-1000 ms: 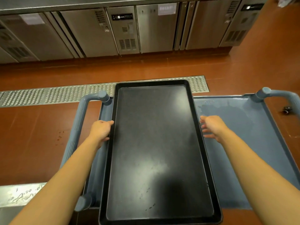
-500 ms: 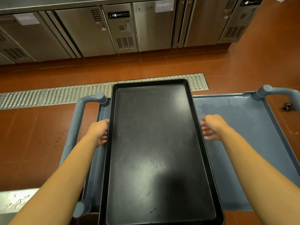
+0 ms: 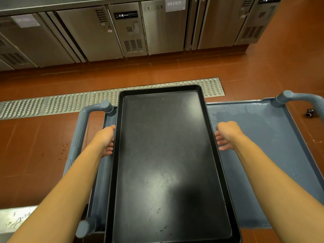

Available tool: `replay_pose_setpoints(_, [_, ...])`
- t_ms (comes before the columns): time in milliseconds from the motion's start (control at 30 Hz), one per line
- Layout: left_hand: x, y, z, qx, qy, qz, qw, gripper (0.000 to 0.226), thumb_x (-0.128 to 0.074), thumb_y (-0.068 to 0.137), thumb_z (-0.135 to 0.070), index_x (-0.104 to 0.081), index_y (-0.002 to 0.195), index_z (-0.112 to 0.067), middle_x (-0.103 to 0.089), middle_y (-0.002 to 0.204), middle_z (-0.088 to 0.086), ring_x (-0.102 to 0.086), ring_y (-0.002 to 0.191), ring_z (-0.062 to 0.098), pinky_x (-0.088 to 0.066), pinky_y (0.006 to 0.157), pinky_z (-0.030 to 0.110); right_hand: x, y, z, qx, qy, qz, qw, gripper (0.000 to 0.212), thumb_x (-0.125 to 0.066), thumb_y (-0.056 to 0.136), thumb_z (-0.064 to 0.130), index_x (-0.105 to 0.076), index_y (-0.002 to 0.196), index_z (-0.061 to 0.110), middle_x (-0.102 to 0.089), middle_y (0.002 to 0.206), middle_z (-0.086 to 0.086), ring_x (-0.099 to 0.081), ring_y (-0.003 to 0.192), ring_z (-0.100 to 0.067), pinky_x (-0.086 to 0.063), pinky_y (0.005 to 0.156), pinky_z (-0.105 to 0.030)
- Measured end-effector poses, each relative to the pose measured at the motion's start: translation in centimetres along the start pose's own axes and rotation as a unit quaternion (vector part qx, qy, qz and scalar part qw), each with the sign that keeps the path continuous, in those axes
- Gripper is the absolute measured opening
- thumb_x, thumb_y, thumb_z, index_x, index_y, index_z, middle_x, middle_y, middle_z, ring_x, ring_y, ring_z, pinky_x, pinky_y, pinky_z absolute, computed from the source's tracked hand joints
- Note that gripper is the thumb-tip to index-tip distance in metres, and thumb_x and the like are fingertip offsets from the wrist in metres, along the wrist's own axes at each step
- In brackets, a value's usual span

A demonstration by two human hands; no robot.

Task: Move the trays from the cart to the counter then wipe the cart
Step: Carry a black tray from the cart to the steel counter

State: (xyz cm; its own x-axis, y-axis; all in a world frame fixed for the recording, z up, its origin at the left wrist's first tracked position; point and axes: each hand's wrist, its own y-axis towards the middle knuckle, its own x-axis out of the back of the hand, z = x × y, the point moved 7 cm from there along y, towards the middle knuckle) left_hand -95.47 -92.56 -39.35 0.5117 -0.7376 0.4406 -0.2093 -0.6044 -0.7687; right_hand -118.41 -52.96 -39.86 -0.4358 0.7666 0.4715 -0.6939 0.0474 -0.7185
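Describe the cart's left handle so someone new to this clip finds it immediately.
Start at the blue-grey cart on the red tiled floor. A black tray lies on it. The left handle is the ribbed blue-grey bar just outside the left hand, unlike the right handle, which is cut off at the frame edge.

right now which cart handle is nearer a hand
The left cart handle, just beside the left hand; the right cart handle lies well beyond the right hand.
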Motion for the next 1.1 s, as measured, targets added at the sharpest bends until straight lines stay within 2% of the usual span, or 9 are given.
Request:
replay_pose_setpoints(167, [-0.4, -0.5, 0.1, 0.005, -0.015, 0.016, 1.000, 0.046, -0.048, 0.101, -0.051, -0.048, 0.079, -0.011, -0.046, 0.075, 0.009, -0.045, 0.063, 0.022, -0.041, 0.058, 0.033, -0.5, -0.1, -0.4, 0.002, 0.017, -0.006, 1.000, 0.014, -0.047, 0.086, 0.008, -0.060, 0.083, 0.006, -0.065, 0.072, -0.012, -0.062, 0.063, -0.029, -0.057, 0.058, -0.036])
replay_pose_setpoints(300, [-0.8, -1.1, 0.4, 0.012, -0.052, 0.024, 0.998, 0.043, -0.047, 0.103, -0.045, -0.049, 0.079, -0.010, -0.049, 0.074, 0.009, -0.047, 0.064, 0.021, -0.042, 0.060, 0.032, -0.5, 0.2, -0.5, -0.006, 0.011, 0.016, 1.000, 0.011, -0.046, 0.082, 0.010, -0.056, 0.079, 0.011, -0.058, 0.067, -0.009, -0.053, 0.057, -0.025, -0.056, 0.061, -0.036])
replay_pose_setpoints(400, [-1.0, -1.4, 0.3, 0.016, -0.061, 0.031, 0.998, 0.045, -0.046, 0.103, -0.049, -0.051, 0.081, -0.009, -0.053, 0.077, 0.009, -0.051, 0.068, 0.021, -0.044, 0.064, 0.032, -0.4, 0.3, -0.7, -0.016, 0.008, 0.035, 0.999, 0.016, -0.045, 0.087, 0.012, -0.053, 0.073, 0.014, -0.053, 0.067, -0.008, -0.047, 0.059, -0.024, -0.053, 0.066, -0.036])
replay_pose_setpoints(500, [-0.9, -1.5, 0.3, 0.016, -0.059, 0.039, 0.997, 0.046, -0.046, 0.102, -0.051, -0.051, 0.082, -0.010, -0.053, 0.077, 0.008, -0.050, 0.068, 0.019, -0.043, 0.063, 0.031, -0.3, 0.8, -1.2, -0.016, -0.003, 0.045, 0.999, 0.018, -0.049, 0.094, 0.014, -0.059, 0.079, 0.014, -0.055, 0.075, -0.009, -0.050, 0.063, -0.024, -0.054, 0.073, -0.039])
replay_pose_setpoints(633, [-0.5, -1.1, 0.6, 0.006, -0.037, 0.040, 0.999, 0.033, -0.048, 0.104, -0.044, -0.055, 0.095, -0.012, -0.060, 0.089, 0.009, -0.056, 0.077, 0.021, -0.046, 0.066, 0.032, -0.3, 1.7, -1.6, 0.004, -0.018, 0.039, 0.999, 0.015, -0.063, 0.101, 0.024, -0.065, 0.098, 0.009, -0.060, 0.086, -0.009, -0.058, 0.075, -0.024, -0.057, 0.066, -0.038])
replay_pose_setpoints(767, [-0.3, -0.2, 0.6, -0.016, 0.003, 0.024, 1.000, 0.023, -0.051, 0.107, -0.028, -0.062, 0.104, -0.007, -0.058, 0.082, 0.008, -0.052, 0.073, 0.019, -0.045, 0.069, 0.031, -0.4, 1.7, -1.8, 0.003, -0.017, 0.034, 0.999, 0.021, -0.065, 0.101, 0.030, -0.059, 0.091, 0.012, -0.059, 0.090, -0.011, -0.057, 0.077, -0.026, -0.054, 0.060, -0.035])
replay_pose_setpoints(933, [0.7, 0.0, 0.5, -0.022, 0.057, 0.011, 0.998, 0.029, -0.052, 0.106, -0.025, -0.058, 0.123, -0.002, -0.058, 0.100, 0.017, -0.053, 0.090, 0.027, -0.049, 0.075, 0.038, -0.1, 0.7, -0.9, 0.015, -0.018, 0.050, 0.999, 0.024, -0.062, 0.103, 0.030, -0.057, 0.088, 0.012, -0.058, 0.082, -0.008, -0.056, 0.074, -0.024, -0.053, 0.062, -0.035])
replay_pose_setpoints(1033, [0.8, -0.4, -0.3, -0.045, 0.059, 0.016, 0.997, 0.023, -0.047, 0.108, -0.022, -0.055, 0.116, -0.003, -0.053, 0.092, 0.015, -0.048, 0.075, 0.023, -0.045, 0.073, 0.038, 0.1, 0.2, -0.3, 0.020, -0.013, 0.058, 0.998, 0.024, -0.059, 0.104, 0.030, -0.053, 0.086, 0.015, -0.057, 0.078, -0.007, -0.055, 0.073, -0.023, -0.053, 0.064, -0.035])
replay_pose_setpoints(1100, [1.0, -1.1, -1.2, -0.071, 0.059, 0.004, 0.996, 0.014, -0.047, 0.107, -0.017, -0.054, 0.099, -0.007, -0.052, 0.088, 0.015, -0.046, 0.065, 0.021, -0.045, 0.071, 0.039, 0.5, -0.3, 0.1, 0.029, -0.014, 0.056, 0.998, 0.025, -0.057, 0.105, 0.030, -0.051, 0.085, 0.017, -0.055, 0.077, -0.006, -0.054, 0.070, -0.023, -0.052, 0.063, -0.034])
